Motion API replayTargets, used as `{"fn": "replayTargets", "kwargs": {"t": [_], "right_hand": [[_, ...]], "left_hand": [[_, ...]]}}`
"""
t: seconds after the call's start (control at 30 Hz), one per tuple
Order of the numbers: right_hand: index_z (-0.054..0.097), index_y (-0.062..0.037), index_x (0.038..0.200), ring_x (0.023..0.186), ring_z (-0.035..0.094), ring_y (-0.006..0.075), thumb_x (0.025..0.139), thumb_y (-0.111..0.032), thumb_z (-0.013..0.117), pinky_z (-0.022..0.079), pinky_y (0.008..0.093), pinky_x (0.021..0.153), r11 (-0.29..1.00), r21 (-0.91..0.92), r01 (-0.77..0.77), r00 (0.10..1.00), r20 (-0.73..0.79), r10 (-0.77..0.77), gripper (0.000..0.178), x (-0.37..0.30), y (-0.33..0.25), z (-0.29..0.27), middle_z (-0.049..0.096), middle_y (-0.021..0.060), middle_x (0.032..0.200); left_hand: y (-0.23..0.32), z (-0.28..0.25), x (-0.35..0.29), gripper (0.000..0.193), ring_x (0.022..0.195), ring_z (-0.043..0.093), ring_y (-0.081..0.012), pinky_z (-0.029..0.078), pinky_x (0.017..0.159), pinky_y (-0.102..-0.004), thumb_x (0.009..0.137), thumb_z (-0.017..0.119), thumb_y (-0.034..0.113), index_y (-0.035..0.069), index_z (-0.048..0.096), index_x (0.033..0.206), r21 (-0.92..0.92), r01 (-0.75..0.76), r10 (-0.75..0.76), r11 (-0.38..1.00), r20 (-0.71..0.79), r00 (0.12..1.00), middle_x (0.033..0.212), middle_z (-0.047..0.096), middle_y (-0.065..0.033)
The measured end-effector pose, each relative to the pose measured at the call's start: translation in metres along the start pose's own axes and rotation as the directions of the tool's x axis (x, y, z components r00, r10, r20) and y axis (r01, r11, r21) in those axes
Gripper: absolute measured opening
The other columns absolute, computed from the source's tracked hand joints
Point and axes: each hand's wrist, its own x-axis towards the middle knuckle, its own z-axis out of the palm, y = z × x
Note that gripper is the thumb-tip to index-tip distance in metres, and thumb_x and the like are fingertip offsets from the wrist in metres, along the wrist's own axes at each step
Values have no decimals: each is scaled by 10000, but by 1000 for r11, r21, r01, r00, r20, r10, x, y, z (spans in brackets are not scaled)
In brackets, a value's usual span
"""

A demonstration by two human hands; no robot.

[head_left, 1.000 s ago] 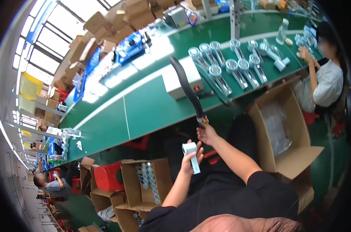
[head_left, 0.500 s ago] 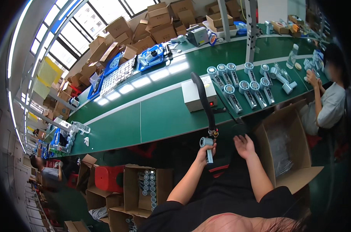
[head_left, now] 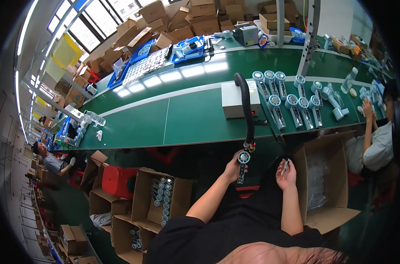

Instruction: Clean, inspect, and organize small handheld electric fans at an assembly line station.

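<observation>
My left hand [head_left: 232, 169] is closed around the handle of a light-blue handheld device [head_left: 243, 157]. Its round, ring-shaped head points up, and the dark inner parts of its handle face me. Right above the head hangs the metal tip [head_left: 250, 146] of a black flexible hose [head_left: 246, 110]. This hose rises to a white box [head_left: 236, 102] on the green bench. Palm up, my right hand [head_left: 286, 176] has curled fingers around a small thin object [head_left: 286, 165], too small to name. It sits apart from the device, beside an open carton.
Several similar devices [head_left: 292, 102] lie in rows on the green bench [head_left: 134, 125]. An open carton [head_left: 332, 215] with clear plastic bags stands at my right. Cartons holding more devices [head_left: 140, 207] and a red stool [head_left: 117, 181] are at my left. A co-worker [head_left: 369, 145] sits at the right.
The device in my left hand has turned, so its handle's inner side now faces me. My right hand, open before, has curled around a small thin object. The whole view has shifted.
</observation>
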Motion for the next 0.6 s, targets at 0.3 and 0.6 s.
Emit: {"fn": "replayTargets", "kwargs": {"t": [0.3, 0.6], "right_hand": [[682, -86, 1085, 693, 657, 126, 1017, -338, 609, 534, 237, 573, 995, 56, -80, 996, -23, 81, 271, 20, 31, 19, 698, 32, 878], [608, -125, 1218, 941, 630, 231, 996, -365, 659, 522, 364, 780, 982, -187, 8, 994, -103, -28, 331, 60, 73, 15, 635, 81, 1064]], "left_hand": [[-28, 5, 27, 482, 762, 634, -178, 543, 609, -300, 1006, 671, 308, 96, 434, 1369, 368, -25, 160, 929, -341, 926, 1093, 626, -130], [-11, -42, 55, 408, 710, 694, -217, 549, 518, -293, 985, 698, 309, 75, 462, 1221, -177, 17, -57, 984, -224, 973, 932, 659, -157]]}}
